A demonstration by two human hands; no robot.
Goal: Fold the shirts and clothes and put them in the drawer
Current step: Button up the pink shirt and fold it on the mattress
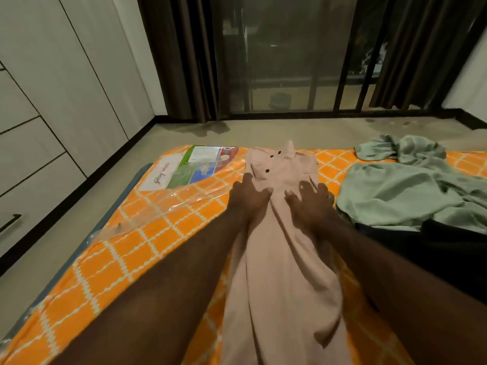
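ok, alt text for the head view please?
Both hands, left hand and right hand, press flat with spread fingers on a long pale pink buttoned shirt lying on an orange lattice-patterned plastic-wrapped mattress. A crumpled sage green garment lies to its right.

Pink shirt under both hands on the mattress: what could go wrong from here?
1. The pink shirt lies on slick plastic wrap over the mattress; it may slide as the left hand and right hand press it.
2. The green garment lies close by; a fold could catch it.
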